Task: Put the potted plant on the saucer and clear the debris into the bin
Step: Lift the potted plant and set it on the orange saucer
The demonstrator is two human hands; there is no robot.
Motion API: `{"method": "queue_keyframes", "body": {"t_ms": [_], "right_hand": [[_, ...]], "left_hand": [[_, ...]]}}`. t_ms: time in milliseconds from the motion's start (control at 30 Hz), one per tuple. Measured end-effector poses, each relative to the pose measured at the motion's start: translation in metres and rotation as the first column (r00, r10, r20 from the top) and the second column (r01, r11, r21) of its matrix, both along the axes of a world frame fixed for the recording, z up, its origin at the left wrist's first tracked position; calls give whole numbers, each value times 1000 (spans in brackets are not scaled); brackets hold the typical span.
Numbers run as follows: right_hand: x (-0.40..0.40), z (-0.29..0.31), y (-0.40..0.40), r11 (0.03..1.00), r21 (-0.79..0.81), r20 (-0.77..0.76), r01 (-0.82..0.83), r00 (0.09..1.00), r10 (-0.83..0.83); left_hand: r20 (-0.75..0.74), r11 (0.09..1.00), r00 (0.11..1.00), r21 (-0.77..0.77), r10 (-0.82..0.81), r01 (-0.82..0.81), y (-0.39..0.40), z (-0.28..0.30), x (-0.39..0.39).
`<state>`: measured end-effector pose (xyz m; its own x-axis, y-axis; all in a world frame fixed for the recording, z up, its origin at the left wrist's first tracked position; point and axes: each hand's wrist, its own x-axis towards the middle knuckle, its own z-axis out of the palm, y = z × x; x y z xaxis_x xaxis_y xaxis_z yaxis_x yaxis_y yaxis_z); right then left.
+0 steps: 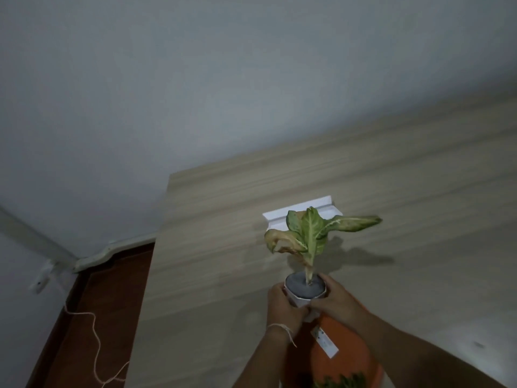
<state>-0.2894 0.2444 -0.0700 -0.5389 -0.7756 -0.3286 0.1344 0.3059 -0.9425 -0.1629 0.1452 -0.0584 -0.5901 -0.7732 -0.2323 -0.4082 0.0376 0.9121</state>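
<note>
A small white pot (300, 301) with grey filling holds a plant (310, 233) with green and yellowed leaves. Both my hands grip the pot: my left hand (282, 306) on its left side, my right hand (335, 301) on its right side. The pot is held above the light wooden table (419, 191). A white square saucer (302, 212) lies on the table just behind the plant, partly hidden by the leaves. An orange bin (347, 354) stands right below my hands, with green leaf debris (344, 380) visible inside at the frame's bottom.
The table's left edge (151, 264) drops to a dark red-brown floor (98, 303). A pale cord (95, 345) trails over the floor at the lower left. A grey wall (195, 79) fills the upper part of the view.
</note>
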Motion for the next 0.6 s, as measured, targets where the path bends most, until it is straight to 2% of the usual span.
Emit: {"method": "queue_keyframes", "body": {"t_ms": [100,267,533,600], "right_hand": [[-8,-5,11,1000,-24,30,-1,1000,2],[-13,-10,21,998,30,-22,-61,998,62],[-9,-1,22,991,88,-227,-102,966,120],[-7,2,19,985,126,-285,-122,946,154]], "left_hand": [[56,1000,998,17,18,-19,10,-13,-7],[115,998,992,37,46,-50,21,-18,-6],[124,997,992,-74,-6,15,4,-66,-4],[104,992,994,-119,-23,36,12,-31,0]]}}
